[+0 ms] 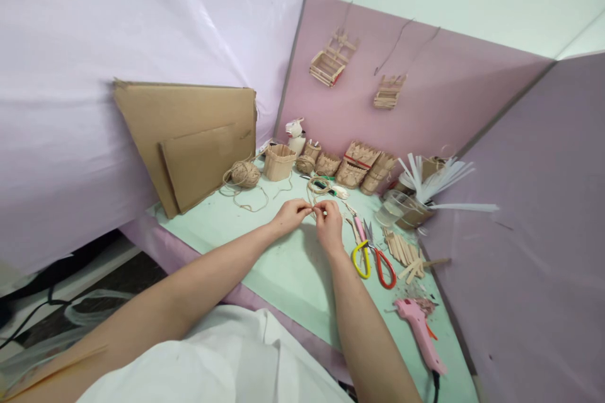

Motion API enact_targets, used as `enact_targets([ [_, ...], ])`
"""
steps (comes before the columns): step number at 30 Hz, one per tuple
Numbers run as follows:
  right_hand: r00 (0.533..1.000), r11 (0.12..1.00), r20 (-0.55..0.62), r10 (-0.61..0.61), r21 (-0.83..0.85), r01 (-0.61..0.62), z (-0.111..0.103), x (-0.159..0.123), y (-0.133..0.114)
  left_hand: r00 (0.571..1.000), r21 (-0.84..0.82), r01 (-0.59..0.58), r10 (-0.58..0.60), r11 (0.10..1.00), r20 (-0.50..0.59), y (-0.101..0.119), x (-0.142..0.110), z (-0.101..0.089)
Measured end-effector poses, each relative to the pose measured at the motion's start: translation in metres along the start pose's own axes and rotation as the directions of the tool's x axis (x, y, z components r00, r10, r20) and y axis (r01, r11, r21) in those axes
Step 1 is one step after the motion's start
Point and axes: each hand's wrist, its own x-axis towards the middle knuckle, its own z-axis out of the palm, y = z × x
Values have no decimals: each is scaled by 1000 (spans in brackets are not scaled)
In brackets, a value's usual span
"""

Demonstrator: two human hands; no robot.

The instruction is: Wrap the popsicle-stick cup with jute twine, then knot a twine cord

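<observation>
Over the middle of the table, my left hand (293, 216) and my right hand (329, 224) meet fingertip to fingertip. Both are closed in a pinch on a thin length of twine (311, 198). Just beyond the fingers the twine runs into a loose coil (319, 184). The bit between the fingertips is too small to make out fully. To the right of my right hand lie scissors (371, 250) with one yellow and one red handle, beside a pink-handled tool (360, 228).
A pink glue gun (421, 332) rests at the right edge, near popsicle sticks (404, 249). A twine ball (245, 174) and a stick-walled cup (280, 164) stand at the back left. White glue sticks (420, 182) and a clear cup (391, 208) are right. Cardboard (203, 170) leans left.
</observation>
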Motion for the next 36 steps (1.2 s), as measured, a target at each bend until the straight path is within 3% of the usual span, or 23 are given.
enact_targets([
  [8, 994, 992, 6, 106, 63, -106, 3, 1, 2, 1000, 61, 4, -4, 998, -10, -2, 1, 0],
  [18, 950, 933, -14, 311, 195, -303, 4, 3, 9, 989, -34, 14, -9, 999, 147, -6, 3, 8],
  [25, 898, 849, 168, 406, 293, -439, 0, 4, 17, 978, -24, -11, 15, 1000, 206, -11, 2, 9],
  [29, 912, 864, 144, 384, 291, -410, 1, 4, 16, 978, -33, 2, 5, 999, 207, -12, 2, 9],
  [36, 958, 948, 26, 285, 139, -286, 0, 3, 5, 980, -39, 73, -65, 997, 187, -12, 2, 8],
])
